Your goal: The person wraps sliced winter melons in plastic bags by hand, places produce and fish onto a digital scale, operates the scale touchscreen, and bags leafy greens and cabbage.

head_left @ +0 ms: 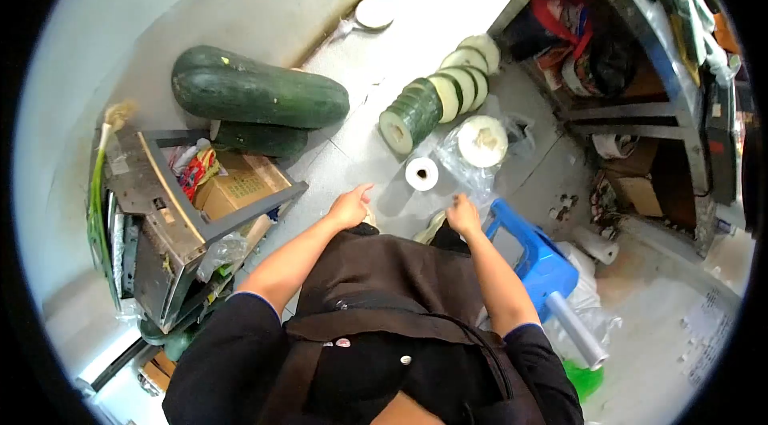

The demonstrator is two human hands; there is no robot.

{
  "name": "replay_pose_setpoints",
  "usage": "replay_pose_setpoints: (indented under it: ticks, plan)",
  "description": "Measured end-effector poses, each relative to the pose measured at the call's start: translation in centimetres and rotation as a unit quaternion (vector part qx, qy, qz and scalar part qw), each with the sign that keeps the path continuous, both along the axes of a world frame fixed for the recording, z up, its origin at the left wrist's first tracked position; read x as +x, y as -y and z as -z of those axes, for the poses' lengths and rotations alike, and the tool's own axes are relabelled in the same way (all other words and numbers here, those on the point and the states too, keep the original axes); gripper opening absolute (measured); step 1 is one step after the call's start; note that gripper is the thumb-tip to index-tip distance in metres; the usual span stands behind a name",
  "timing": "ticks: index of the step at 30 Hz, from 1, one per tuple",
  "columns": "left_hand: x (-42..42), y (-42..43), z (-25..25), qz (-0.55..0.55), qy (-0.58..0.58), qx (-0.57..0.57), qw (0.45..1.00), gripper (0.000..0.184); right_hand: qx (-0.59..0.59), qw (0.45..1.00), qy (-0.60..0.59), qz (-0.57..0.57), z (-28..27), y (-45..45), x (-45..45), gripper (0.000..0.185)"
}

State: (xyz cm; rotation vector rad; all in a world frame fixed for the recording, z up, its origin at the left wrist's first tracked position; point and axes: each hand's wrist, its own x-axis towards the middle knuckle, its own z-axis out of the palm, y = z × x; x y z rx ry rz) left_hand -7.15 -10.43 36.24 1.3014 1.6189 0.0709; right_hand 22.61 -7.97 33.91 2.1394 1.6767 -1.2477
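Note:
My left hand (350, 207) is held low in front of my apron, its fingers partly curled. Level with it on the other side, my right hand (462, 214) is closed, thumb side up. What either hand holds, if anything, I cannot make out. Just beyond and between them a white roll (411, 174), apparently of plastic film, stands on end. Behind it lies a row of thick winter melon slices (418, 111) with dark green rind. One round cut piece of winter melon (482, 142) rests on clear plastic (478, 178), nearer my right hand.
A whole winter melon (260, 89) lies at the left above another green one (260, 138). A metal rack (172, 221) with a cardboard box (232, 189) stands left. At right are a blue plastic stool (546, 265), a film roll (578, 330) and a shelf (632, 111).

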Motion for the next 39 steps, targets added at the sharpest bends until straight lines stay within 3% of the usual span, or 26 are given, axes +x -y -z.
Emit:
replay_pose_setpoints:
  ticks: [3,6,7,11,12,13,16,18,19,21,22,24,26,27,30,32,34,36,39]
  plan:
    - [0.3,-2.4,5.3,0.081,-0.016,-0.010,0.997,0.063,-0.015,0.996,0.011,0.086,8.7,-0.8,-3.2,0.054]
    - [1.8,-4.4,13.2,0.123,0.000,0.061,0.991,0.076,-0.025,0.987,-0.031,0.157,15.4,-2.3,-5.6,0.061]
    - [2.3,-5.3,16.2,0.134,0.015,0.092,0.987,0.077,0.053,0.984,-0.032,0.167,18.5,-2.5,-6.4,0.058]
    - [6.2,-7.2,26.0,0.198,0.125,0.163,0.959,0.088,0.169,0.961,-0.117,0.187,25.2,-3.3,-5.7,0.045]
    - [7.0,-7.8,27.9,0.208,0.153,0.173,0.951,0.092,0.180,0.957,-0.150,0.173,26.0,-3.8,-5.2,0.045]
    - [7.3,-8.6,30.5,0.179,0.274,0.117,0.938,0.103,0.190,0.951,-0.184,0.159,25.6,-4.4,-4.8,0.045]
    - [8.5,-8.8,30.4,0.290,0.173,0.195,0.921,0.108,0.205,0.945,-0.225,0.120,23.7,-3.8,-3.0,0.048]
    - [10.0,-7.4,28.6,0.271,0.209,0.253,0.905,0.112,0.190,0.947,-0.242,0.095,23.0,-2.1,-1.5,0.054]
    - [10.8,-7.4,29.2,0.308,0.216,0.206,0.903,0.107,0.207,0.938,-0.259,0.100,23.3,-1.0,-0.8,0.069]
    - [12.2,-7.4,27.4,0.399,0.187,0.119,0.890,0.100,0.213,0.941,-0.243,0.104,22.7,0.9,1.0,0.072]
    - [13.1,-7.2,26.4,0.410,0.173,0.117,0.888,0.071,0.217,0.941,-0.235,0.107,22.3,1.6,1.7,0.073]
    - [15.2,-6.7,30.0,0.450,0.111,0.159,0.872,0.031,0.159,0.970,-0.153,0.105,24.3,2.8,4.7,0.077]
    - [15.5,-6.6,30.8,0.500,0.064,0.221,0.835,0.014,0.166,0.971,-0.074,0.153,23.5,2.7,6.8,0.073]
    - [15.2,-6.3,31.3,0.519,0.039,0.251,0.816,0.011,0.187,0.965,-0.061,0.172,23.9,2.7,7.8,0.067]
    - [10.7,-5.4,33.3,0.505,0.003,0.245,0.828,0.015,0.209,0.945,-0.091,0.236,25.6,3.0,9.4,0.050]
    - [6.8,-2.1,40.1,0.421,0.030,0.274,0.864,0.011,0.268,0.906,-0.138,0.297,25.2,2.6,6.6,0.047]
    - [3.5,0.7,44.0,0.380,0.010,0.266,0.886,0.014,0.318,0.895,-0.120,0.289,24.8,2.1,4.6,0.045]
    - [1.0,3.1,43.3,0.311,-0.112,0.129,0.935,0.020,0.318,0.896,-0.079,0.299,25.0,2.7,3.9,0.045]
    - [-2.8,3.3,46.8,0.271,-0.278,-0.005,0.921,0.027,0.330,0.874,-0.081,0.347,26.6,3.2,5.6,0.046]
